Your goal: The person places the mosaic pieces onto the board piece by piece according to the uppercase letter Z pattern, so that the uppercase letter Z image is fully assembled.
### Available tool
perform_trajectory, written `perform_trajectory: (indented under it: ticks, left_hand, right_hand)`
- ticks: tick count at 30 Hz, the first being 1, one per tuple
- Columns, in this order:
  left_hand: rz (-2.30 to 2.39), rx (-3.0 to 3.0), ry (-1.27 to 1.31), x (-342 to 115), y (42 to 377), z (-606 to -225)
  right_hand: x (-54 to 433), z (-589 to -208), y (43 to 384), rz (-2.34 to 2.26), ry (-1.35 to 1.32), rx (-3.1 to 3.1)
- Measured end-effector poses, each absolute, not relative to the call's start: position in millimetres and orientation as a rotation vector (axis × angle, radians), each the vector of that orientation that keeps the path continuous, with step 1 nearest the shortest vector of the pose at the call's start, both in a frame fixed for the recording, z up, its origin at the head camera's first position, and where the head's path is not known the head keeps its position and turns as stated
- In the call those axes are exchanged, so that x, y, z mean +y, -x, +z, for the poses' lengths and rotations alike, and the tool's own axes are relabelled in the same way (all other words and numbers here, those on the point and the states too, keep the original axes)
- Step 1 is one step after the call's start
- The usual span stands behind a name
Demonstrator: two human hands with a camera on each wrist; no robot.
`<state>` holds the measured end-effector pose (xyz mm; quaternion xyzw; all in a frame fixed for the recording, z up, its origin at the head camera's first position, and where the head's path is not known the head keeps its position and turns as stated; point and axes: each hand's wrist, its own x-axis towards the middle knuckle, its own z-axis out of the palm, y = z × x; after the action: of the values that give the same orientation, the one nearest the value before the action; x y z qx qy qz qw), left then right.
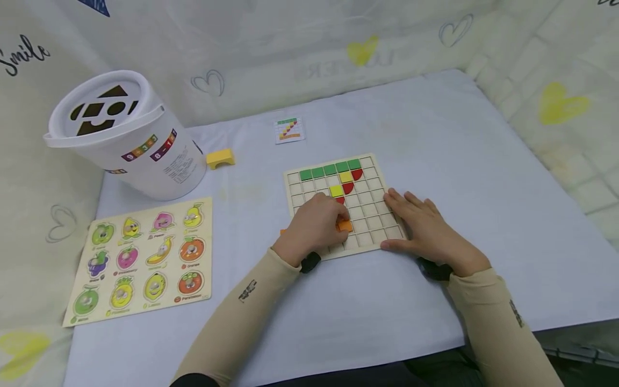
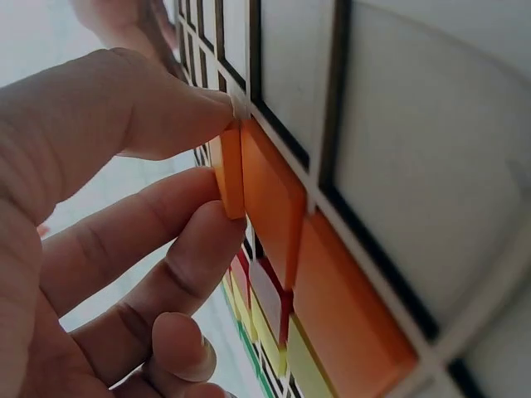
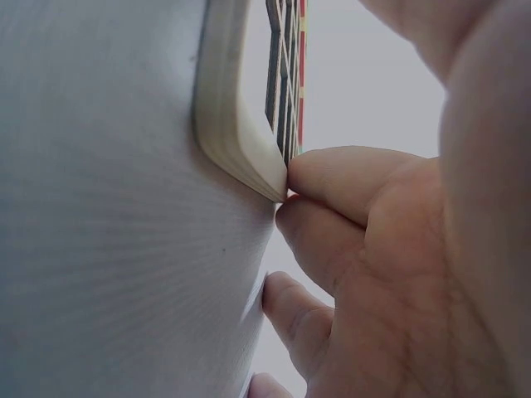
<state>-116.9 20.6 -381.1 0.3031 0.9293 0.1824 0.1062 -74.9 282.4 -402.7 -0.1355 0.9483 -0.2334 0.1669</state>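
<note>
A wooden grid board (image 1: 379, 215) lies on the table. Along its far row runs a line of green square tiles (image 1: 330, 170), and below them yellow square tiles (image 1: 336, 191) and red rounded tiles (image 1: 348, 188) step diagonally. My left hand (image 1: 314, 228) is over the near part of the board. Its thumb and fingers pinch an orange tile (image 2: 230, 174), tilted up beside a seated orange tile (image 2: 274, 195); a further one lies past that. With fingers extended, my right hand (image 1: 430, 231) touches the board's right edge. The left hand hides several cells.
A small pattern card (image 1: 289, 130) lies beyond the board. To the left are a yellow arch block (image 1: 220, 158), a white bucket (image 1: 164, 156) with a shape-cut lid, and a fruit puzzle board (image 1: 137, 215). Some orange (image 1: 283, 231) shows beside the left hand.
</note>
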Motion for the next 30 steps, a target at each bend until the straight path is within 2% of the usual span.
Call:
perform_trajectory:
  ticks: [17, 30]
  left_hand:
    - [0.531, 2.747, -0.939, 15, 111, -382]
    - [0.61, 2.805, -0.691, -63, 114, -378]
  right_hand:
    - [280, -403, 75, -0.643, 0.376, 2.706]
    - [278, -404, 77, -0.626, 0.367, 2.695]
